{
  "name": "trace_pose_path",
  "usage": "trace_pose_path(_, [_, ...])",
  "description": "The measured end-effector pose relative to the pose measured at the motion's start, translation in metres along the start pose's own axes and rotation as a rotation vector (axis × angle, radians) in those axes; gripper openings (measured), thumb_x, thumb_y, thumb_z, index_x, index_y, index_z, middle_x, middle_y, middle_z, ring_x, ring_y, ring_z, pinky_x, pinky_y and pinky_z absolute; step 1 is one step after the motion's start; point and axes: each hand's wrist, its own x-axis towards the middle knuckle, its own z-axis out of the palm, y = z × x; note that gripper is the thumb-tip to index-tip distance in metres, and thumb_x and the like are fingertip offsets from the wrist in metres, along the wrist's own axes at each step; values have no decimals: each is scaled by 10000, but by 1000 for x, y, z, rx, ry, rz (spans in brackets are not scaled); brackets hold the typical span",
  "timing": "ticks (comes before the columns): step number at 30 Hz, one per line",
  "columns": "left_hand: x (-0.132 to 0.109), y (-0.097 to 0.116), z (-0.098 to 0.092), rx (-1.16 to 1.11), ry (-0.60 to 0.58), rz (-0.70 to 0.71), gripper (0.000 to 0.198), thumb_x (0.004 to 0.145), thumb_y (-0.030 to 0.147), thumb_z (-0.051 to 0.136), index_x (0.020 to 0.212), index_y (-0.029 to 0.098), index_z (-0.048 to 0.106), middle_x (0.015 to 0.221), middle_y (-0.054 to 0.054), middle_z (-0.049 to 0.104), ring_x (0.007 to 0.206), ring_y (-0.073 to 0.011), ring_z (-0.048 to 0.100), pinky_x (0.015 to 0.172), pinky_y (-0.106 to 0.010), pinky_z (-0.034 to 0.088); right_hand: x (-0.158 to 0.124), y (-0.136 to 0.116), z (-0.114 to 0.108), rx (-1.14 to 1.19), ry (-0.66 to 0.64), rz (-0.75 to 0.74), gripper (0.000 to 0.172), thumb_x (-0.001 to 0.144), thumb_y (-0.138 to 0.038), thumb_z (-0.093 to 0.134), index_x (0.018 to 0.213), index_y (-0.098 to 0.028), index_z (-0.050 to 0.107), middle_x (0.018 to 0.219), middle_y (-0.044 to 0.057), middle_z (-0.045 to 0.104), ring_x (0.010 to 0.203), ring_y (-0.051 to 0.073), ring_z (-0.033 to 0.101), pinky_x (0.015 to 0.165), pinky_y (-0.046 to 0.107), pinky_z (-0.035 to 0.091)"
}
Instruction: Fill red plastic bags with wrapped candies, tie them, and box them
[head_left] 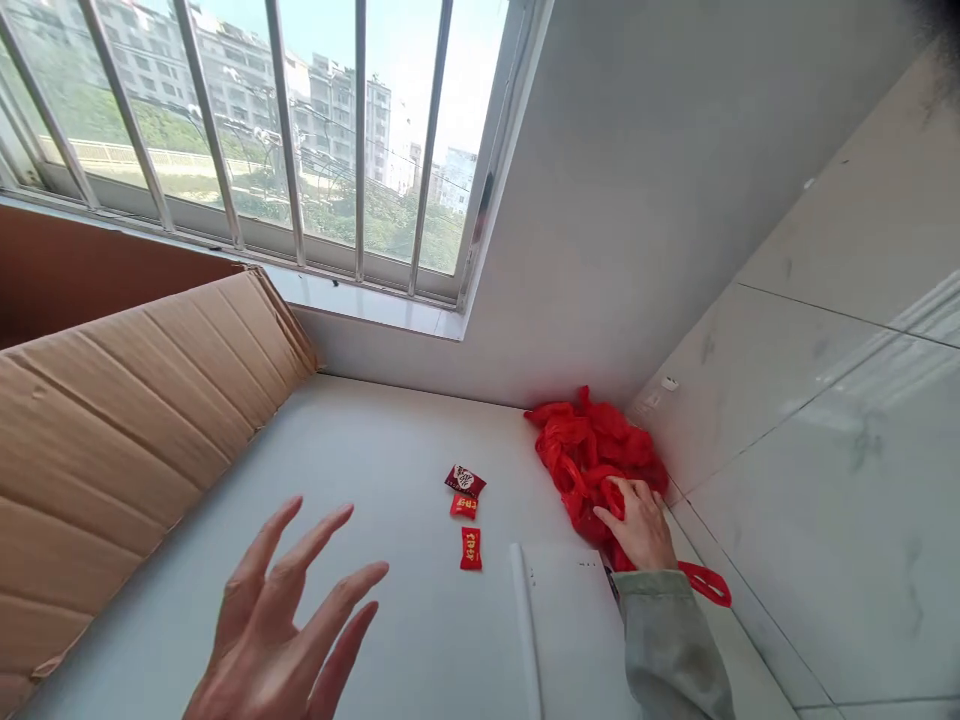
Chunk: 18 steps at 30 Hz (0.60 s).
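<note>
At the right, my right hand (641, 525) reaches into a crumpled red bag (574, 450) heaped in the corner. Its fingers are curled over a fold of the thin red material, and the thumb lies along the near side; the fingertips are partly buried. A red strap loop sticks out beside the wrist. My left hand (285, 620) hovers over the white surface at lower left, fingers spread, holding nothing. Between the hands lie a dark red wrapped sweet (465, 481), a red wrapped sweet (463, 507) partly under it, and another red sweet (471, 549) just nearer.
A white flat panel (570, 640) with a rounded edge lies by my right forearm. An open cardboard box (142, 420) takes up the left side. Behind the white tabletop (375, 440) are a wall and a barred window (315, 150); marble-patterned tiles (840, 480) rise at right.
</note>
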Motion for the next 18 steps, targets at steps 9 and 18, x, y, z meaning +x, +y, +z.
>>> trace_pose_path(9, [-8,-17,109,-38,-207,193,209,904,107,438,871,216,612,1298,-97,511,1349,-330,356,785,-365,587,10,4,21,-20,105,122,254,795,-268,553,1028,-207,633,974,117,658,944,293,614,788,366,441])
trace_pose_path(18, [-35,-38,91,-88,-229,34,223,927,140,424,898,228,628,1205,-68,592,1279,-272,465,796,-329,587,2,2,-22,216,216,104,304,887,-416,352,989,-203,544,900,90,668,774,222,643,668,332,486])
